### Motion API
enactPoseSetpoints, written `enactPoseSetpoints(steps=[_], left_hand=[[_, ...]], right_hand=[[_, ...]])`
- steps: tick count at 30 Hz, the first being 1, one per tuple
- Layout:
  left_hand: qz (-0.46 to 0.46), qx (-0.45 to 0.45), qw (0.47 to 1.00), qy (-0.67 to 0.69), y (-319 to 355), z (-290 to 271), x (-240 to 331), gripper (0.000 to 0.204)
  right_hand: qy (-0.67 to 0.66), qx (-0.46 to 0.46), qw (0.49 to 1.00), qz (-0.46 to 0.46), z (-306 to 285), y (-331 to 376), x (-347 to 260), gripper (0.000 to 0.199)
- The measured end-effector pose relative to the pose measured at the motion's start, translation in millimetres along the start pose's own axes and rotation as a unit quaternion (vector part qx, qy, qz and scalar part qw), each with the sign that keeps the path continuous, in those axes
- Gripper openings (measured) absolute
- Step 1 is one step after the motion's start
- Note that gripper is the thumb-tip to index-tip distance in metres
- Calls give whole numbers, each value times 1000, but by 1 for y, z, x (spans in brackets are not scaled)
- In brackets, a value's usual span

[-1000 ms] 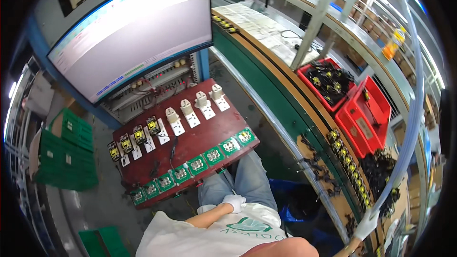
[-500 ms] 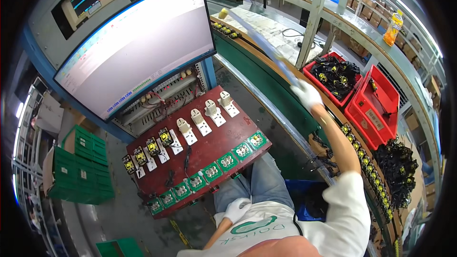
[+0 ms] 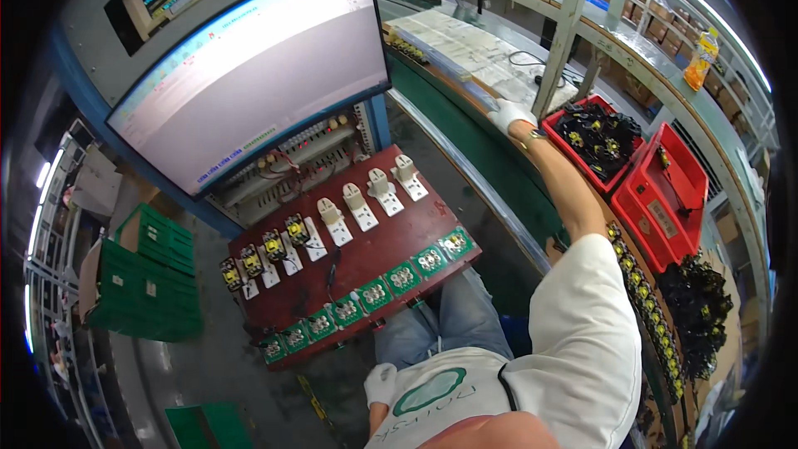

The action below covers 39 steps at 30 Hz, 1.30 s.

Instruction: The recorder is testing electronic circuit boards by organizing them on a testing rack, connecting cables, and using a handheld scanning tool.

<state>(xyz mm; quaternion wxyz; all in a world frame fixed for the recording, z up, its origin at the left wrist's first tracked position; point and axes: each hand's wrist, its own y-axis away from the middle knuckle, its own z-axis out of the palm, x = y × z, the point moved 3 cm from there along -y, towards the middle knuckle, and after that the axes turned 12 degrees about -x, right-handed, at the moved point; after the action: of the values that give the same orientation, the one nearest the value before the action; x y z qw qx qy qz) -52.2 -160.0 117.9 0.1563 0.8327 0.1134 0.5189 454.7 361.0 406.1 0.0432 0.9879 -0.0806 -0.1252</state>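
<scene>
My right hand [image 3: 509, 116], in a white glove, reaches out over the far wooden ledge beside the green conveyor belt. Its fingers close round the near end of a long, clear, narrow tube [image 3: 434, 56], which lies along the ledge. In front of my waist is my gloved left hand [image 3: 381, 384]; its fingers are too indistinct to read. The dark red test board [image 3: 366, 254] stands before me, with white sockets [image 3: 360, 208] across its middle and green round-contact boards [image 3: 374, 292] along its near edge. Several small yellow-and-black circuit boards [image 3: 273, 245] sit at its left.
A large monitor [image 3: 266, 75] rises behind the test board. Right of the belt are two red bins [image 3: 661, 220], one holding black cables [image 3: 594, 137], and a row of small circuit boards [image 3: 644, 308]. Green crates [image 3: 141, 291] stand left. A metal post [image 3: 565, 33] rises near my right hand.
The clear tube has come down from a raised slant to lie along the ledge, my right hand moving farther out with it. My left hand has shifted left across my lap.
</scene>
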Motion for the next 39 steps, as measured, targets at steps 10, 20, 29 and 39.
enactPoseSetpoints(steps=[10, 20, 29, 39], left_hand=[[-18, -164, 972, -165, -54, -13, 13, 28], [-29, -156, 955, -249, -62, 0, 30, 35], [-14, -164, 949, -269, -59, 2, 28, 35], [283, -435, 760, -391, -10, 47, 214, 38]], right_hand=[[-99, -62, 991, 66, -18, 289, 135, 53], [-83, -42, 970, 226, -43, 529, 166, 58], [148, 311, 921, 182, -66, 682, 212, 62], [438, 345, 794, 241, -228, 677, 329, 47]])
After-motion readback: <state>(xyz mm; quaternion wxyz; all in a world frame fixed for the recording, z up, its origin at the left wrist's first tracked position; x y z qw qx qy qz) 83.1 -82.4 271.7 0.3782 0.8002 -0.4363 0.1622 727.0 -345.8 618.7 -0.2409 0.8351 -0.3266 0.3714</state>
